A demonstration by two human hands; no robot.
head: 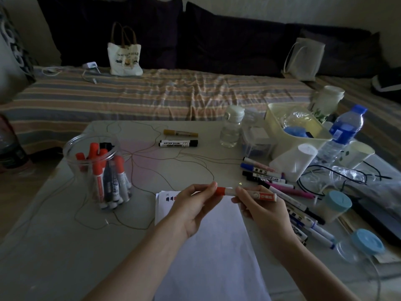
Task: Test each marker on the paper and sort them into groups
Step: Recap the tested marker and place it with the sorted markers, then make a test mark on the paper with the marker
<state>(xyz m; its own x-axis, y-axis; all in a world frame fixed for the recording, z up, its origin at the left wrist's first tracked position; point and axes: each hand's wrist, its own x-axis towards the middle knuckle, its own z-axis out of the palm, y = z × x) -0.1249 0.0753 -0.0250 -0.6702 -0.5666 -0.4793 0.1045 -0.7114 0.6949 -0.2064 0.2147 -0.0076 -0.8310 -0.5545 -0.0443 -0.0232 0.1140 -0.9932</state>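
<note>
I hold a white marker with a red cap (245,193) level above the top of the white paper (208,246). My right hand (260,207) grips its barrel. My left hand (197,205) pinches the red cap end between thumb and fingers. Small red and dark marks sit at the paper's top left corner. A clear round jar (102,170) on the left holds several red, blue and black markers upright. A yellow marker (180,133) and a black marker (178,143) lie side by side at the table's far middle. A loose pile of several markers (288,196) lies to the right of my right hand.
At the right stand a cream basket (280,124), a water bottle (340,135), a clear small bottle (231,127), a white paper roll (293,161), paper cups, blue-lidded containers (335,205) and black cables. A striped sofa with two bags runs behind the table.
</note>
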